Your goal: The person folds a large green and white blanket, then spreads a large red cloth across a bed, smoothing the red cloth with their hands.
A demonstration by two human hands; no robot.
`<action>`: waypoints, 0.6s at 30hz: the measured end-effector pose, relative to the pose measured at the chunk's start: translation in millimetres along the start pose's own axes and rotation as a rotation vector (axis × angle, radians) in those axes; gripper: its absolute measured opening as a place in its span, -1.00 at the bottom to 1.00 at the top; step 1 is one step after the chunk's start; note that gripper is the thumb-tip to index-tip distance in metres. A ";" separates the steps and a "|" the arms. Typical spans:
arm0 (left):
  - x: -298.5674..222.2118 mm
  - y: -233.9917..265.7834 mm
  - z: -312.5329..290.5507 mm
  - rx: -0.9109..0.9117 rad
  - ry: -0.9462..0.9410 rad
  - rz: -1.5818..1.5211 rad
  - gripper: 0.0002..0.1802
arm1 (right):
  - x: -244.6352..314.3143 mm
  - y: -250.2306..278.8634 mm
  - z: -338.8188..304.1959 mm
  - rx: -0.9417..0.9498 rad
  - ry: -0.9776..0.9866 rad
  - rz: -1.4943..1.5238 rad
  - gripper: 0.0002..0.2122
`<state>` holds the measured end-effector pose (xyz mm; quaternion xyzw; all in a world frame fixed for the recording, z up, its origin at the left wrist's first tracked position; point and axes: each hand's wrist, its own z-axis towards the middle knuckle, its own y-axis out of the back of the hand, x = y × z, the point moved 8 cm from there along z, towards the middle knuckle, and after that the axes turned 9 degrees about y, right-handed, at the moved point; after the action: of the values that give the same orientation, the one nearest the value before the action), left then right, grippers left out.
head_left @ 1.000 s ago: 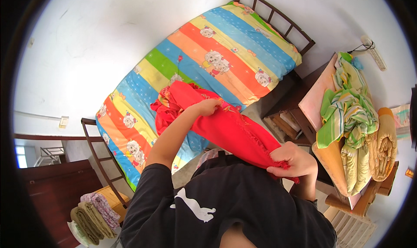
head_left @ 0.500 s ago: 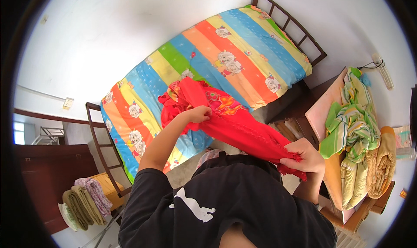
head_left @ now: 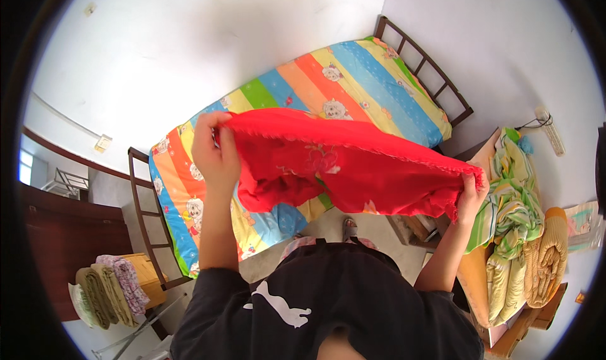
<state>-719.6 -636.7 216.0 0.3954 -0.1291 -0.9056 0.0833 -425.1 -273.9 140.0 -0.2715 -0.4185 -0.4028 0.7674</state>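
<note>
While the red fringed cloth with a faint floral print is held up at chest height, it is stretched between both hands above the near edge of the bed with the rainbow-striped cartoon sheet. The left hand is closed around one upper corner, fingers curled over the hem; the right hand is pinched shut on the opposite corner, where the fringe hangs down. The top edge is drawn nearly straight, but the middle sags and the lower part is bunched in loose folds. Judged from this, the spreading-out appears largely done, while no tidy fold has yet been made and the cloth has not been laid down anywhere. Rolled blankets on a small wooden stand are seen at the left, and a heap of green and yellow bedding is piled at the right.
</note>
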 end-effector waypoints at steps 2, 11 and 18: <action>-3.4 -4.3 -18.9 0.024 -0.072 0.173 -0.80 | -14.5 3.3 4.9 -0.058 -0.038 0.052 -0.96; 75.9 -68.5 -127.4 0.499 0.463 -0.313 -0.86 | -121.0 9.6 5.1 -0.139 -0.146 -0.225 -0.82; 67.8 -104.1 -172.5 0.702 0.642 -0.148 -0.86 | -79.6 -109.1 -33.7 0.284 -0.031 -0.458 -0.89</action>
<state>-643.1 -583.6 24.9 0.6675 -0.3662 -0.6428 -0.0843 -528.9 -325.8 63.2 -0.0658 -0.5332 -0.4989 0.6801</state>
